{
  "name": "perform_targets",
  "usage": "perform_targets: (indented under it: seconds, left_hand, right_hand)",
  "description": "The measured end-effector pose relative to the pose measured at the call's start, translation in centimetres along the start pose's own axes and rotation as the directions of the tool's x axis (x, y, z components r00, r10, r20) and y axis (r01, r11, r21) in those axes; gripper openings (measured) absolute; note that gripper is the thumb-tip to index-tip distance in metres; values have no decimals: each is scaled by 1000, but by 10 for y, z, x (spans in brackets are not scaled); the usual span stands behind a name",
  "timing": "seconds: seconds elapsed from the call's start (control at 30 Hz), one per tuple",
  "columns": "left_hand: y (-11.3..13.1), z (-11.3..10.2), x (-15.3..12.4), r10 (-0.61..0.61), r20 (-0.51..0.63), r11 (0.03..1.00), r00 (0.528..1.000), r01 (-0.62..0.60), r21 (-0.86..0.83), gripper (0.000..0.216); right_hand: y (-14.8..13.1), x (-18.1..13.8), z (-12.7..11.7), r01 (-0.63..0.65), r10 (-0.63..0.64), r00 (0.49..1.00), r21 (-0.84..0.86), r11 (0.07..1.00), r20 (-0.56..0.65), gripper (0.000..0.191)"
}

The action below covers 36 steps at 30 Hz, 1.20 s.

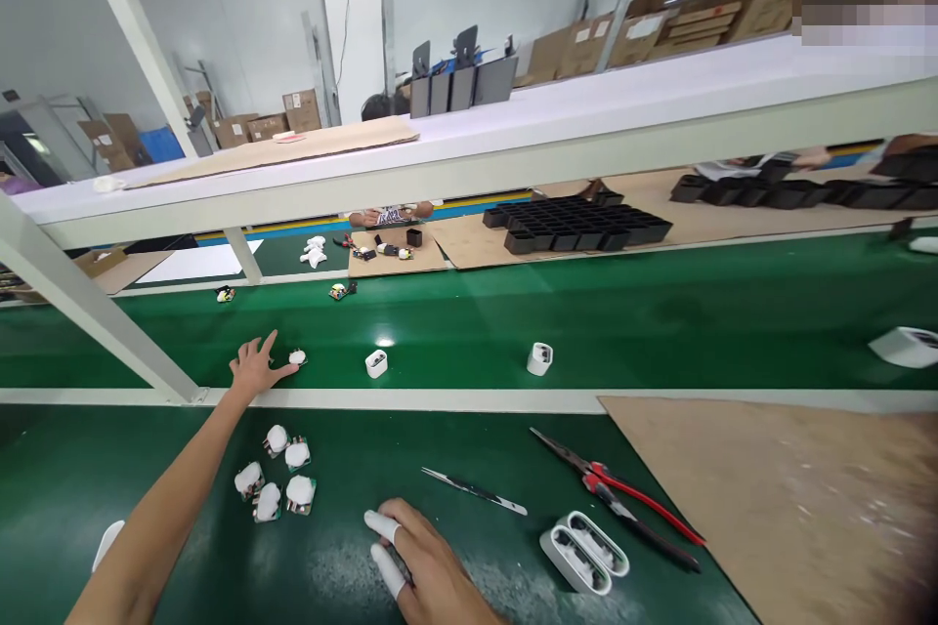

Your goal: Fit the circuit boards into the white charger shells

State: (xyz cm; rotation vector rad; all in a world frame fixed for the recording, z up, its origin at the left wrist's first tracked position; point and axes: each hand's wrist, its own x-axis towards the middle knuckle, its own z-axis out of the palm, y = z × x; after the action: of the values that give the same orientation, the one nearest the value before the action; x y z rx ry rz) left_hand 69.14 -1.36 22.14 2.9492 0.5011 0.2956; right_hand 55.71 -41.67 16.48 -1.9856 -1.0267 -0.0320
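Observation:
My left hand (253, 367) reaches out over the green conveyor belt (454, 322) with its fingers spread. Right beside its thumb lies a small white-topped circuit part (297, 357); whether they touch I cannot tell. On the green bench below, several similar white-topped circuit parts (268, 501) sit in a cluster. My right hand (429, 562), with white finger cots on two fingers, is low over the bench, fingers apart and holding nothing. Metal tweezers (476, 491) lie just beyond it. To its right are two white oval housings (575, 559) side by side and red-and-black long-nose pliers (616, 498).
White housings (376, 363) stand on the belt, with small circuit assemblies (341, 291) near its far edge. A pale rail (440, 398) separates belt and bench. Cardboard (791, 498) covers the bench's right side. Black boxes (578, 223) stand across the belt, beneath a shelf (469, 161). A post (95, 303) rises left.

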Motion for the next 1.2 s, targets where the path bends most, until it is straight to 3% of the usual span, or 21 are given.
perform_targets:
  seconds: [0.07, 0.13, 0.23, 0.33, 0.4, 0.5, 0.6, 0.67, 0.73, 0.83, 0.9, 0.97, 1.03, 1.07, 1.13, 1.2]
  left_hand:
    - [-3, 3, -3, -14, 9, 1000, 1000, 14, 5, 89]
    - [5, 9, -4, 41, 13, 999, 999, -41, -17, 76]
    - [32, 18, -2, 168, 18, 982, 986, -166, -92, 50]
    - [65, 17, -7, 318, 43, 932, 947, -304, -197, 40]
    - [85, 13, -25, 441, 63, 870, 895, -409, -276, 37]
    - [107, 6, -75, 632, 91, 735, 770, -557, -387, 37]
    - [110, -9, -127, 739, 118, 633, 664, -623, -460, 54]
    - [98, -29, -151, 720, 72, 636, 690, -615, -467, 64]
    - [75, -59, -166, 616, -33, 690, 787, -560, -459, 60]
    - [25, -116, -185, 333, -225, 793, 915, -402, -459, 46]
    - [-10, -150, -205, 86, -337, 869, 938, -236, -434, 44]
    - [-44, -173, -233, -141, -404, 921, 904, -30, -389, 44]
    - [-74, -179, -267, -259, -391, 944, 883, 145, -297, 46]
    - [-87, -175, -285, -263, -356, 954, 897, 188, -232, 49]
    - [-110, -158, -317, -187, -257, 981, 948, 167, -96, 55]
    - [-126, -133, -342, -64, -212, 998, 975, 58, -34, 59]
  right_hand:
    - [0, 2, 1, 16, -16, 1000, -7, 1000, -22, 42]
    - [1, 3, 3, 30, -31, 999, -15, 999, -37, 39]
    - [2, 5, 3, 26, -26, 999, -3, 1000, -33, 36]
    - [2, 7, 1, 18, -18, 1000, 62, 998, -11, 35]
    - [2, 8, 0, 24, -21, 999, 110, 994, -29, 36]
    - [4, 8, 1, 8, 7, 990, 104, 995, -142, 41]
    - [4, 6, 2, -42, 48, 973, 30, 999, -227, 45]
    - [3, 6, -1, -62, 57, 979, -18, 998, -195, 50]
    - [0, 7, -5, -69, 61, 991, -65, 996, -116, 52]
    - [-3, 17, -8, -44, 42, 999, -139, 989, -15, 47]
    - [-2, 28, -6, 8, -5, 1000, -191, 982, 14, 41]
    - [1, 38, -1, 50, -47, 999, -243, 969, 18, 30]
    - [3, 45, 2, 68, -64, 998, -273, 960, 23, 18]
    - [4, 46, 0, 78, -71, 997, -273, 959, 37, 14]
    - [3, 43, -9, 126, -104, 989, -238, 963, 104, 14]
    - [1, 34, -22, 179, -144, 973, -195, 964, 181, 24]
